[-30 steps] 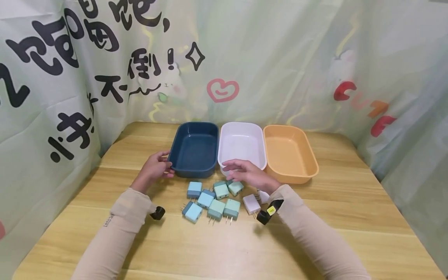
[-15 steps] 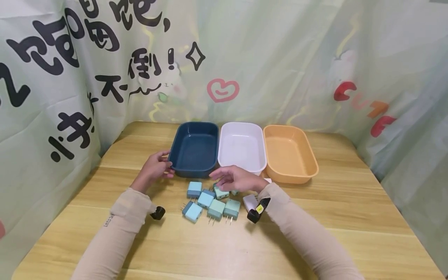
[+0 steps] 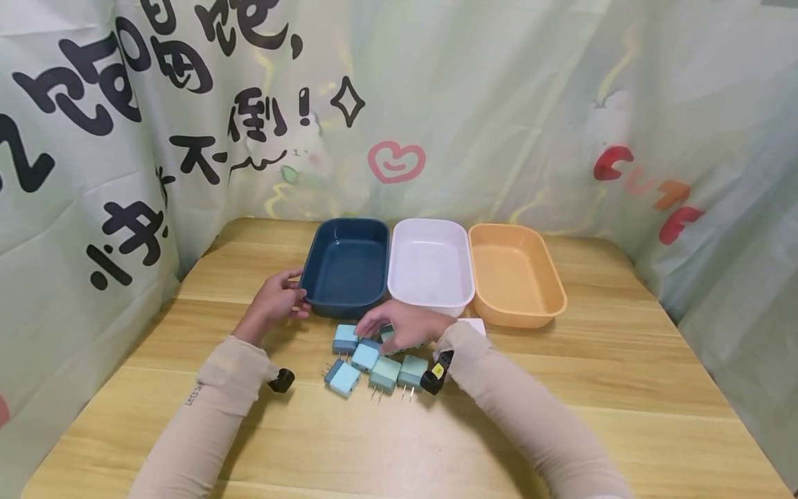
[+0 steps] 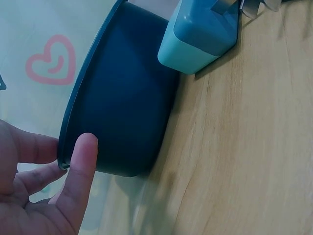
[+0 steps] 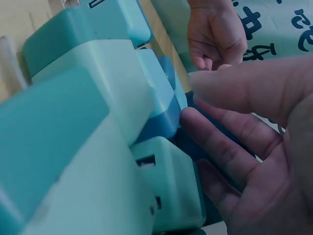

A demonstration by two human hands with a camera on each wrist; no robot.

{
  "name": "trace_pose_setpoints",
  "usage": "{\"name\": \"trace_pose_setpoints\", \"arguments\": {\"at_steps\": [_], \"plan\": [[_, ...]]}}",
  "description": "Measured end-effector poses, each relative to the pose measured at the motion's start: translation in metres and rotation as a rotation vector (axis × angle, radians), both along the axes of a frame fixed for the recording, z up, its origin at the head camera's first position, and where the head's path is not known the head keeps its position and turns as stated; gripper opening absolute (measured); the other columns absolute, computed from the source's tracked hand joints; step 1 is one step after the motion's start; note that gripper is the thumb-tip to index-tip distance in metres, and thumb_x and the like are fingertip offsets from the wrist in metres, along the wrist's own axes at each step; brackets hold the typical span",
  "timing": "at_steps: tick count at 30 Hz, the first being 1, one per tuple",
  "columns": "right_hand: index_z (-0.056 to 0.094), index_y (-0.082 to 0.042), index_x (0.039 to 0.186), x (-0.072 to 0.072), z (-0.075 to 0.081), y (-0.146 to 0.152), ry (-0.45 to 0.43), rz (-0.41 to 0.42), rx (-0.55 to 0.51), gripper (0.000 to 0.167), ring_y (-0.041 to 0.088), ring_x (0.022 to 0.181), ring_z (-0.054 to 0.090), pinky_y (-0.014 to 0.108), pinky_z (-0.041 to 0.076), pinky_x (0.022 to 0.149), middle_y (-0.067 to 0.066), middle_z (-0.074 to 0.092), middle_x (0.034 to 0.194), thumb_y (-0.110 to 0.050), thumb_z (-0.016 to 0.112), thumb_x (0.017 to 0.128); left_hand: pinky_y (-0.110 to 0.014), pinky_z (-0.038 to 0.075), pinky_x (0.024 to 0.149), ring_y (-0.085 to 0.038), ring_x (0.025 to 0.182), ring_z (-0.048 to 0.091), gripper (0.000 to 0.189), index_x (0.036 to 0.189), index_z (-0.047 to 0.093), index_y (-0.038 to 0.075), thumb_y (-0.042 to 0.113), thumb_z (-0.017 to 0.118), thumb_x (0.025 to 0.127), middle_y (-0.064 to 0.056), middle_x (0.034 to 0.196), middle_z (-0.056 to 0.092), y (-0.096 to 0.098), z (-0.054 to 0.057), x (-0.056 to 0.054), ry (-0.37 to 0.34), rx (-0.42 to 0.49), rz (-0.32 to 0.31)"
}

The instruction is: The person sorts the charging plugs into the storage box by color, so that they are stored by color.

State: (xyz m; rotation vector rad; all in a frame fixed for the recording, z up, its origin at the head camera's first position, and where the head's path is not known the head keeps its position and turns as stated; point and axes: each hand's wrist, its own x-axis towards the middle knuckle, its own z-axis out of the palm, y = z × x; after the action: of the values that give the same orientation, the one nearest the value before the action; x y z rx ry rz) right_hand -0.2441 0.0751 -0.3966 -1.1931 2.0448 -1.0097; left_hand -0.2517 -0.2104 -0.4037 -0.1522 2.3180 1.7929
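Nearest is the wooden table (image 3: 349, 443), and above it the beige sleeves (image 3: 190, 423) reach forward, each wrist with a small black camera (image 3: 282, 380). In front of the person lies a loose group of plug adapters: two green adapters (image 3: 384, 373) side by side, with metal prongs toward the person, and to their left three light-blue adapters (image 3: 345, 379) with dark blue ends. Over the farther part of this group is the right hand (image 3: 405, 324); its thumb and fingers stand apart and nothing is held, but whether a fingertip touches an adapter I cannot tell. Under this hand more green is partly covered, and just beyond the right cuff a white piece (image 3: 474, 325) is partly hidden. At left, the left hand (image 3: 276, 298) has its fingers loosely spread, touching the outside of the dark blue tray (image 3: 347, 270) near its corner. To the right of this tray stand the white tray (image 3: 431, 267) and the orange tray (image 3: 517, 277), in one row. Behind all hangs a pale curtain (image 3: 486, 138) with black characters and a pink heart (image 3: 394, 167).
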Motion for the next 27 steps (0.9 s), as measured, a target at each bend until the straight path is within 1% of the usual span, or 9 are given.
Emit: {"name": "trace_pose_setpoints", "arguments": {"at_steps": [4, 7, 12, 14, 16, 19, 21, 25, 27], "plan": [[0.064, -0.005, 0.122, -0.003, -0.003, -0.005, 0.037, 0.008, 0.059, 0.047, 0.01, 0.109, 0.058, 0.028, 0.045, 0.098, 0.0, 0.064, 0.118, 0.012, 0.067, 0.078, -0.035, 0.059, 0.07, -0.026, 0.081, 0.061, 0.056, 0.152, 0.028, 0.008, -0.001, 0.042, 0.099, -0.025, 0.131, 0.042, 0.0, 0.0, 0.001, 0.004, -0.003, -0.011], [0.067, -0.011, 0.12, -0.004, -0.003, -0.008, 0.082, 0.002, 0.11, 0.05, 0.007, 0.108, 0.058, 0.024, 0.045, 0.096, -0.005, 0.065, 0.116, 0.011, 0.067, 0.075, -0.035, 0.059, 0.071, -0.026, 0.082, 0.061, 0.055, 0.153, 0.028, 0.008, -0.001, 0.041, 0.1, -0.025, 0.133, 0.042, 0.0, 0.0, 0.002, 0.0, -0.006, -0.011], [0.069, -0.017, 0.118, -0.005, -0.004, -0.013, 0.213, 0.022, 0.189, 0.053, 0.002, 0.108, 0.057, 0.02, 0.046, 0.092, -0.011, 0.066, 0.113, 0.009, 0.069, 0.072, -0.035, 0.059, 0.072, -0.027, 0.083, 0.061, 0.055, 0.153, 0.028, 0.009, 0.0, 0.041, 0.1, -0.024, 0.132, 0.042, 0.0, 0.001, 0.002, 0.0, -0.017, -0.004], [0.069, -0.018, 0.118, -0.005, -0.005, -0.014, 0.263, 0.039, 0.203, 0.052, 0.001, 0.109, 0.056, 0.019, 0.045, 0.092, -0.01, 0.066, 0.114, 0.007, 0.071, 0.072, -0.035, 0.059, 0.071, -0.027, 0.083, 0.061, 0.055, 0.153, 0.029, 0.009, 0.0, 0.042, 0.1, -0.024, 0.132, 0.042, 0.001, 0.001, 0.002, 0.004, -0.019, -0.004], [0.069, -0.017, 0.118, -0.005, -0.005, -0.015, 0.289, 0.052, 0.209, 0.05, 0.002, 0.109, 0.057, 0.019, 0.045, 0.092, -0.008, 0.067, 0.114, 0.004, 0.074, 0.073, -0.035, 0.059, 0.071, -0.027, 0.083, 0.061, 0.055, 0.152, 0.029, 0.009, 0.0, 0.042, 0.1, -0.024, 0.132, 0.042, 0.001, 0.001, 0.002, 0.005, -0.021, -0.002], [0.069, -0.016, 0.118, -0.005, -0.005, -0.015, 0.273, 0.048, 0.207, 0.047, 0.003, 0.107, 0.057, 0.019, 0.045, 0.092, -0.007, 0.067, 0.113, 0.0, 0.079, 0.075, -0.035, 0.059, 0.071, -0.026, 0.082, 0.061, 0.055, 0.152, 0.03, 0.009, 0.0, 0.042, 0.1, -0.023, 0.131, 0.042, 0.001, 0.001, 0.001, 0.002, -0.019, 0.003], [0.069, -0.017, 0.117, -0.005, -0.005, -0.015, 0.252, 0.028, 0.204, 0.046, 0.004, 0.105, 0.058, 0.019, 0.046, 0.091, -0.007, 0.067, 0.112, -0.004, 0.082, 0.075, -0.035, 0.059, 0.07, -0.026, 0.082, 0.061, 0.055, 0.152, 0.029, 0.009, -0.001, 0.042, 0.1, -0.024, 0.131, 0.041, 0.0, 0.001, 0.001, 0.0, -0.016, 0.0], [0.069, -0.016, 0.116, -0.007, -0.007, -0.013, 0.178, -0.031, 0.168, 0.045, 0.007, 0.105, 0.059, 0.021, 0.047, 0.09, -0.006, 0.065, 0.112, -0.007, 0.084, 0.075, -0.035, 0.059, 0.071, -0.026, 0.083, 0.061, 0.056, 0.153, 0.029, 0.009, -0.001, 0.042, 0.1, -0.023, 0.13, 0.041, 0.001, 0.001, 0.001, -0.008, -0.014, 0.002], [0.068, -0.014, 0.116, -0.007, -0.008, -0.012, 0.127, -0.057, 0.136, 0.044, 0.008, 0.105, 0.059, 0.022, 0.048, 0.09, -0.005, 0.065, 0.112, -0.006, 0.083, 0.076, -0.035, 0.059, 0.071, -0.026, 0.084, 0.061, 0.055, 0.153, 0.029, 0.01, -0.001, 0.042, 0.1, -0.023, 0.13, 0.041, 0.001, 0.001, 0.002, -0.01, -0.015, 0.004]]}}
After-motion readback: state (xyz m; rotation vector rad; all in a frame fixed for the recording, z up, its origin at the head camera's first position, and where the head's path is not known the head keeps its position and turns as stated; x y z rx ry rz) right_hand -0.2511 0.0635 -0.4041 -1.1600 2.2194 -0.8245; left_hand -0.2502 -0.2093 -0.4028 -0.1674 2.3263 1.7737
